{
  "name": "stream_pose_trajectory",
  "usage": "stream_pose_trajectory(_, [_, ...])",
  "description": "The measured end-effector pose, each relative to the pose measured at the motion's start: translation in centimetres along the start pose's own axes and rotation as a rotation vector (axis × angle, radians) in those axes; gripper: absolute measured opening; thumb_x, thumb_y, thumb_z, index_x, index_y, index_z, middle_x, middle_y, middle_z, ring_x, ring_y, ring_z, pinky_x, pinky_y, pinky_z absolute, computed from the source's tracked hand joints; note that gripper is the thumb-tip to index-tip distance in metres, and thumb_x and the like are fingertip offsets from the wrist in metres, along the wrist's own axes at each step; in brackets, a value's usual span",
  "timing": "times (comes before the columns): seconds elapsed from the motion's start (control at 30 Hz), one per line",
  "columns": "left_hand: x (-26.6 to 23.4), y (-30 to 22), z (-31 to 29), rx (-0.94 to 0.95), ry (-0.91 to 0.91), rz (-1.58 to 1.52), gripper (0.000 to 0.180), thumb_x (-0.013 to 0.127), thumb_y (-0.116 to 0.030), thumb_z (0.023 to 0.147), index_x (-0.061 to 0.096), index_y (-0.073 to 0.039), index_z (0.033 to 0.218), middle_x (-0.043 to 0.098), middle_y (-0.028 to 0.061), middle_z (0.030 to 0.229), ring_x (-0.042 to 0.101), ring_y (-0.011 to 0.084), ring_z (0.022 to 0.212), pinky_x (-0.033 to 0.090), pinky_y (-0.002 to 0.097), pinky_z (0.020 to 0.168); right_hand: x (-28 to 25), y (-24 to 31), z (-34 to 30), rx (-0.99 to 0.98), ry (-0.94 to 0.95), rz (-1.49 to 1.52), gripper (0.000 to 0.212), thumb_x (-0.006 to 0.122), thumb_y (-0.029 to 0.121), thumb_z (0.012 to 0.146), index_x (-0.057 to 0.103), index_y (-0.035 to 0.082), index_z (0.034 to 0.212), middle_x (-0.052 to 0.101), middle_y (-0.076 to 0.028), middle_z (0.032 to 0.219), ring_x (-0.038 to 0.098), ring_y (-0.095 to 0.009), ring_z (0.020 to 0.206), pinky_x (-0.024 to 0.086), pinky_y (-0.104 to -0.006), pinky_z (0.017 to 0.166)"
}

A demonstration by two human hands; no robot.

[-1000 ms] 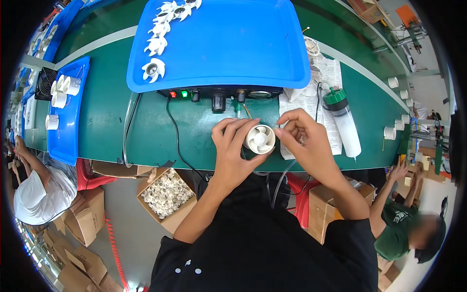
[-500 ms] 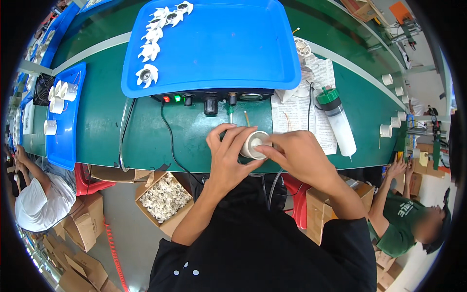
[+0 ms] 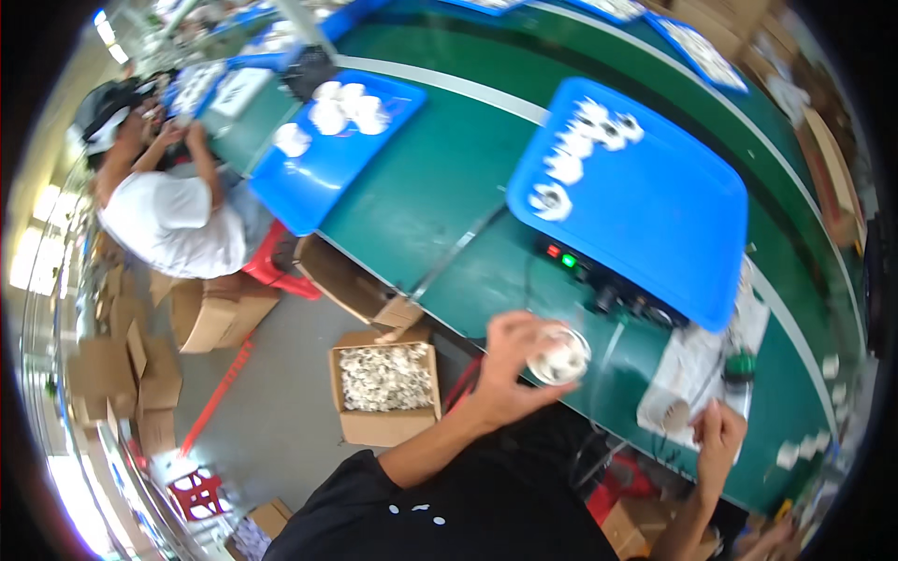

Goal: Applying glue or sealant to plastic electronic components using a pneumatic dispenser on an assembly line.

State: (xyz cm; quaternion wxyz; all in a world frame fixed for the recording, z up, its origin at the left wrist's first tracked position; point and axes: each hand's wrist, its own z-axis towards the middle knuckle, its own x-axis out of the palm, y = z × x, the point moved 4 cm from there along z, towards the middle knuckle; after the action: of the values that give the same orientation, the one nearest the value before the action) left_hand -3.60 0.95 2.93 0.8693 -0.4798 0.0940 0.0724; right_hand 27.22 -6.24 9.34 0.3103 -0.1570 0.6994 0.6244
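A white round plastic housing point(image 3: 561, 356), with a white finned piece showing inside its mouth, is in my left hand point(image 3: 513, 372). My fingers and thumb wrap around its side above the front edge of the bench. My right hand point(image 3: 720, 438) has its fingers curled over the printed paper point(image 3: 660, 391). It is apart from the housing, and I cannot make out what lies between its fingertips. Beside those fingers sits a pale round piece point(image 3: 674, 414). White finned impellers point(image 3: 565, 168) line the left side of the blue tray point(image 3: 655, 220).
Below the tray is a black control box point(image 3: 608, 297) with red and green lights. A green-capped bottle point(image 3: 739, 366) lies on the paper. Another blue tray point(image 3: 309, 192) holds white housings. A carton of small white parts point(image 3: 385, 379) stands on the floor; a person in white point(image 3: 178, 210) works at left.
The view has swung left, so the bench appears tilted and shifted right. My right hand has left the housing's mouth and moved away to the right. My left hand still holds the housing.
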Motion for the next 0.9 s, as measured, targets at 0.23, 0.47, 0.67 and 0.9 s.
stream_pose_trajectory(0.23, [-21.0,10.1,8.6,-0.198,-0.612,0.557,0.060,0.078,-0.016,0.075,0.049,0.004,0.123,0.055,0.0182,0.118,0.054,0.0275,0.110,0.041,0.0364,0.099,-0.2,-1.8,-0.2,0.043,-0.181,0.161,0.049,0.050,0.025,0.100,0.053,0.000,0.058,0.040,0.001,0.047,0.033,-0.005,0.042,0.022,-0.0250,0.043])
stream_pose_trajectory(0.47, [-32.4,20.2,13.1,-0.566,-0.529,1.224,0.067,0.083,-0.034,0.069,0.055,-0.012,0.126,0.054,0.0169,0.126,0.044,0.0384,0.120,0.038,0.0529,0.094,-0.9,-0.4,-0.4,-0.011,-0.211,0.187,0.047,0.049,0.021,0.099,0.054,-0.002,0.059,0.043,0.000,0.049,0.035,-0.005,0.045,0.024,-0.0250,0.044])
stream_pose_trajectory(0.67, [-25.4,13.4,15.1,-0.186,-0.630,1.225,0.055,0.072,-0.024,0.082,0.051,-0.013,0.131,0.049,0.0149,0.130,0.041,0.0348,0.121,0.033,0.0493,0.099,0.6,1.5,0.6,-0.066,-0.093,0.071,0.045,0.052,0.023,0.097,0.057,-0.002,0.060,0.045,-0.001,0.049,0.039,-0.006,0.046,0.026,-0.0256,0.044])
stream_pose_trajectory(0.9, [-2.1,0.1,5.9,0.023,-0.217,0.243,0.021,0.061,0.000,0.078,0.063,-0.004,0.099,0.063,0.0109,0.099,0.057,0.0291,0.095,0.044,0.0398,0.087,5.9,9.8,9.3,-0.378,-0.077,0.072,0.018,0.063,0.015,0.090,0.067,0.000,0.082,0.061,-0.006,0.067,0.053,-0.011,0.057,0.041,-0.0277,0.053])
